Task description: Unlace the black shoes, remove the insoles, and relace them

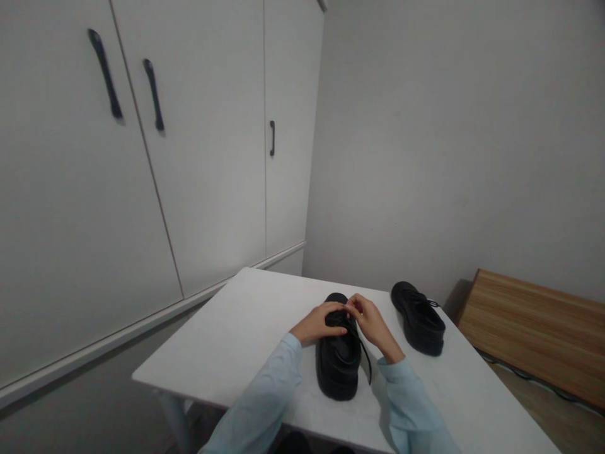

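Note:
A black lace-up shoe (338, 372) stands upright on the white table, its toe pointing away from me. My left hand (321, 321) lies over the shoe's left side, its fingers resting across the upper near the lacing. At the right side of the lacing, my right hand (366, 318) has thumb and fingertips pinched together on what looks like the shoelace. A loose black lace end (367, 359) hangs down the shoe's right side. The lace at my fingertips is small and partly covered by them.
A second black shoe (418, 318), with its lace on top, stands near the table's right edge. The white table (227, 340) stands by white cabinets (212, 157) with dark handles and a grey wall. To the right is a wooden board (534, 328).

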`<state>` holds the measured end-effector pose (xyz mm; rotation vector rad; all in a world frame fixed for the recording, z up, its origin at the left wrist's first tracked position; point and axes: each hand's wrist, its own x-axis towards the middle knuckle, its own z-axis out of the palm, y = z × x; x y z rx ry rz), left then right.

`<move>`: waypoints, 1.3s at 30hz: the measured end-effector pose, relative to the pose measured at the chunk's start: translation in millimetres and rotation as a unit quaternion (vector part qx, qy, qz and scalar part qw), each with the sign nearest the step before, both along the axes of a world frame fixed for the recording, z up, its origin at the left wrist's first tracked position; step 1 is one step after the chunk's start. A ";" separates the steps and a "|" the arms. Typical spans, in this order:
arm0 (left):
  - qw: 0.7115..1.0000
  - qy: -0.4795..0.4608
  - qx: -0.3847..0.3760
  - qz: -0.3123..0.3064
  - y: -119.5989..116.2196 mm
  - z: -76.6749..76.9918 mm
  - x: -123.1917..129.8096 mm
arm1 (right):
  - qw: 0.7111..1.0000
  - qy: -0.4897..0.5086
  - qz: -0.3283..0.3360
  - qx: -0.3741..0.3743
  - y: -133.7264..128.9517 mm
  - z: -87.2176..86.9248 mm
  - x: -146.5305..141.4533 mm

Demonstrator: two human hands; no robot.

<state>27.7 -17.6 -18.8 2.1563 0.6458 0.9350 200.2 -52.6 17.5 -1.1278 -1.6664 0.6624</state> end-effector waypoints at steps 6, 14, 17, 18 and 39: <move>1.000 0.000 -0.004 0.007 0.4 -1.8 -0.4 | 0.991 0.068 0.102 -0.058 1.3 7.7 1.5; 1.000 0.002 -0.002 0.002 -0.7 0.6 -1.9 | 0.984 0.089 0.126 -0.084 2.5 8.4 15.5; 1.000 -0.002 0.001 -0.004 -0.6 0.0 -2.0 | 0.983 0.107 0.121 -0.086 4.8 3.6 20.3; 1.000 -0.004 0.003 -0.006 -0.3 -0.6 -1.9 | 0.983 0.109 0.121 -0.085 5.7 1.6 21.4; 1.000 -0.005 0.008 -0.019 1.2 -2.3 -2.2 | 0.982 0.007 0.140 -0.128 5.1 -12.6 48.2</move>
